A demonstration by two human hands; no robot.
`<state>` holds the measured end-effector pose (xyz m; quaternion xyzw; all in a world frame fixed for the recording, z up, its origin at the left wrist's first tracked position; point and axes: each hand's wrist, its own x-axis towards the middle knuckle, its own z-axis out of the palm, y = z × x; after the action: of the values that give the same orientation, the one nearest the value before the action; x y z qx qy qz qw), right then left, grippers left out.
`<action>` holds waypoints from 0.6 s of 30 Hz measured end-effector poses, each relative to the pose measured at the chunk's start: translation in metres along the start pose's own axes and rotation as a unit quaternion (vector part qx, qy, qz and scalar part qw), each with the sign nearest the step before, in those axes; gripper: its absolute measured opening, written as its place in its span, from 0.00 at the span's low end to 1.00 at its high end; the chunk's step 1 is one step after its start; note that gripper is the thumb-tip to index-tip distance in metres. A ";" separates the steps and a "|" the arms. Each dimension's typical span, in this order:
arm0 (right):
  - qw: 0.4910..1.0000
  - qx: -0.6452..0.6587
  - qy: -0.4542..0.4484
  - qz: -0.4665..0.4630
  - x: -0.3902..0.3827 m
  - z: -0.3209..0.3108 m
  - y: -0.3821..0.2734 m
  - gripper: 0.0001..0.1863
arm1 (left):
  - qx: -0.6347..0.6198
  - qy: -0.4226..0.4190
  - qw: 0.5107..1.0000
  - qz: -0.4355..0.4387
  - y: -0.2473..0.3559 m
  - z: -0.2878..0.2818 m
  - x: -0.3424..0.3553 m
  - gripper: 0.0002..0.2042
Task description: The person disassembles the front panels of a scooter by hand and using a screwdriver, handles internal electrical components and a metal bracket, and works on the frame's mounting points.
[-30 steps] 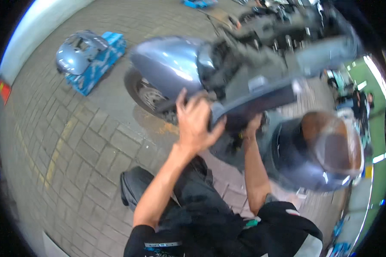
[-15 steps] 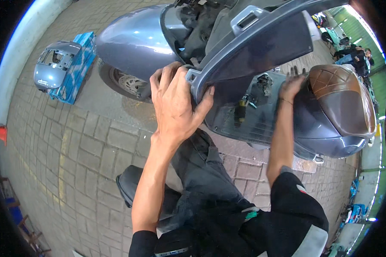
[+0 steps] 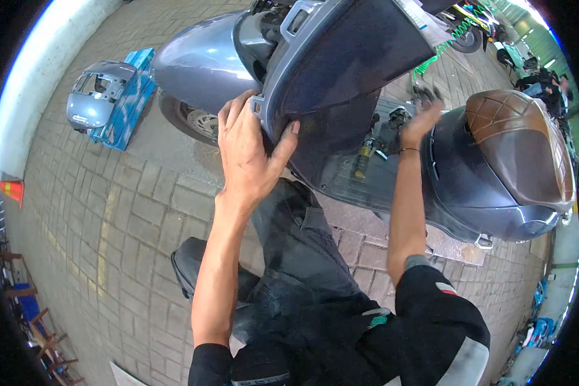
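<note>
A blue-grey scooter with a brown quilted seat [image 3: 498,125] stands in front of me. My left hand [image 3: 248,154] is closed on the lower corner of its curved front panel [image 3: 347,58], thumb on the dark inner face and fingers over the outer side. The panel stands tilted over the footboard [image 3: 341,183], hiding part of the steering area. My right hand [image 3: 421,122] reaches over the footboard beside the seat, fingers apart and slightly blurred, holding nothing visible. Beneath it lie dark and metal items too small to name and a yellow-and-black object [image 3: 364,159].
At the left, a grey body cover [image 3: 90,109] rests on a blue crate [image 3: 127,106] near the front wheel [image 3: 190,122]. A green coiled hose [image 3: 453,40] hangs behind the panel. An orange cone [image 3: 11,190] stands by the wall. A person [image 3: 550,90] sits far right.
The front panel and my left hand have shifted left. My right hand has moved a little left, away from the seat. The green coiled hose has come into view.
</note>
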<state>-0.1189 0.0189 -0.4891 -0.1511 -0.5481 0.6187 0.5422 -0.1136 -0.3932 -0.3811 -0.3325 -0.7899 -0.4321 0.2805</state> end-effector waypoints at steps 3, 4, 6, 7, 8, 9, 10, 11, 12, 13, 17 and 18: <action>0.989 0.019 0.111 -0.090 -0.023 0.014 0.059 0.24 | -0.014 0.004 1.000 0.016 0.014 0.013 0.005 0.21; 0.983 0.026 0.144 -0.113 -0.032 0.022 0.068 0.24 | -0.009 0.000 1.000 0.016 0.012 0.013 0.004 0.21; 0.984 0.044 0.168 -0.038 -0.039 0.021 0.067 0.24 | -0.003 -0.005 1.000 0.000 0.007 0.017 0.000 0.23; 0.991 -0.097 0.096 -0.003 -0.051 0.024 0.054 0.25 | -0.004 0.013 1.000 -0.003 0.004 0.016 0.000 0.26; 0.991 -0.097 0.093 0.002 -0.069 0.030 0.043 0.25 | 0.001 0.011 1.000 -0.007 0.003 0.014 -0.004 0.26; 0.987 -0.143 0.071 -0.026 -0.087 0.038 0.027 0.25 | 0.002 0.016 1.000 -0.014 0.005 0.014 -0.003 0.27; 0.980 -0.187 0.049 -0.053 -0.108 0.044 0.014 0.26 | 0.005 0.021 1.000 -0.020 0.007 0.012 -0.002 0.27; 0.992 -0.125 -0.015 -0.014 -0.135 0.036 0.002 0.32 | -0.001 0.020 1.000 -0.016 0.008 0.013 0.000 0.27; 0.994 -0.056 -0.085 0.029 -0.162 0.029 -0.009 0.39 | 0.003 -0.001 1.000 -0.024 0.007 0.010 0.000 0.28; 0.994 -0.052 -0.087 0.029 -0.181 0.020 -0.020 0.39 | 0.011 -0.021 0.999 -0.034 0.005 0.005 0.000 0.28; 0.859 -0.404 -0.273 -0.153 -0.185 0.010 -0.035 0.70 | 0.029 -0.048 0.998 -0.031 0.003 0.000 0.001 0.29; 0.859 -0.402 -0.276 -0.159 -0.176 0.010 -0.034 0.78 | 0.026 -0.046 0.998 -0.032 0.003 0.001 0.002 0.29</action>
<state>-0.0449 -0.1397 -0.5282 -0.0897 -0.8927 0.2667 0.3520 -0.1125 -0.3901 -0.3787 -0.3192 -0.8233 -0.4045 0.2380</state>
